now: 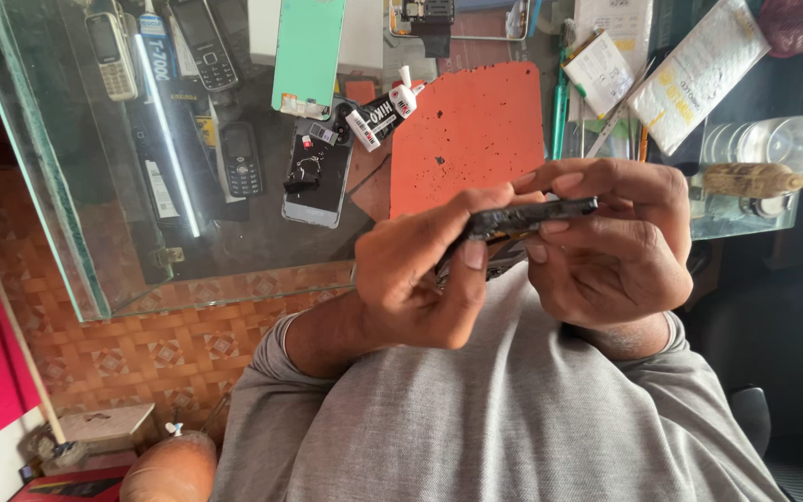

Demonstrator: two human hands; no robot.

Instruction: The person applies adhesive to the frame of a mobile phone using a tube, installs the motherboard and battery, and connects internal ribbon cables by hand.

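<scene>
Left hand: our left hand (420, 279) is curled shut around the near end of the dark phone (520, 221), thumb pressed against its underside and fingers wrapped over the top edge.
Right hand: our right hand (611, 244) is closed on the far end of the same phone, fingertips bent over its upper edge and the palm cupped below.
Dark phone: we hold it edge-on between both hands, above our grey shirt (513, 418) and just in front of the red mat (468, 135); its surface looks rough and worn, and we cannot tell which face is up.
Red mat: it lies flat on the glass tabletop (67, 186), speckled with small dark marks, directly behind our hands.
Glue tube: a small white tube (381, 116) rests tilted at the mat's left edge, touching it.
Opened handset: a phone with its back off (316, 172) lies left of the mat, near the tube.
Green panel: a green cover (309, 51) sits beyond the opened handset, up and left of the mat.
Keypad phones: several old handsets (111, 54) lie well to the left of the mat, under the glass.
Brush: a bristle brush (755, 178) lies to the right of the mat, past our right hand.
</scene>
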